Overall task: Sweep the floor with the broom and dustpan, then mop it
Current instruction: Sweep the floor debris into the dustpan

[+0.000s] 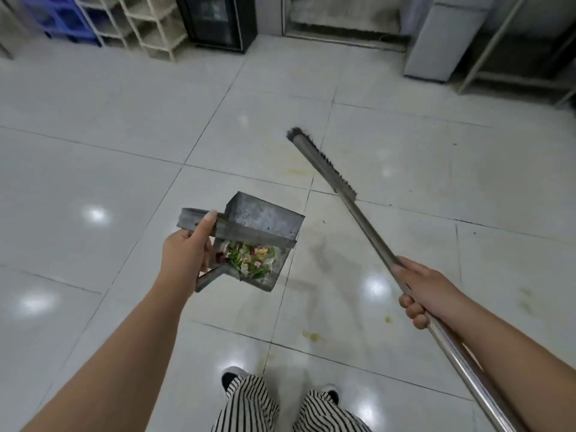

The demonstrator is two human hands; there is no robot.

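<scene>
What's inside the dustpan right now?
The dustpan held by the left hand contains chopped food scraps, green, yellow and red. Its handle bar and top plate cover the back of the pan.

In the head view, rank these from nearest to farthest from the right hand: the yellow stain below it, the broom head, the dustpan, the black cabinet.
1. Yellow stain: on the tile just lower left of the right hand.
2. Broom head and dustpan: too close to call; one up the pole, one to the left.
3. Black cabinet: by the back wall, farthest.
</scene>
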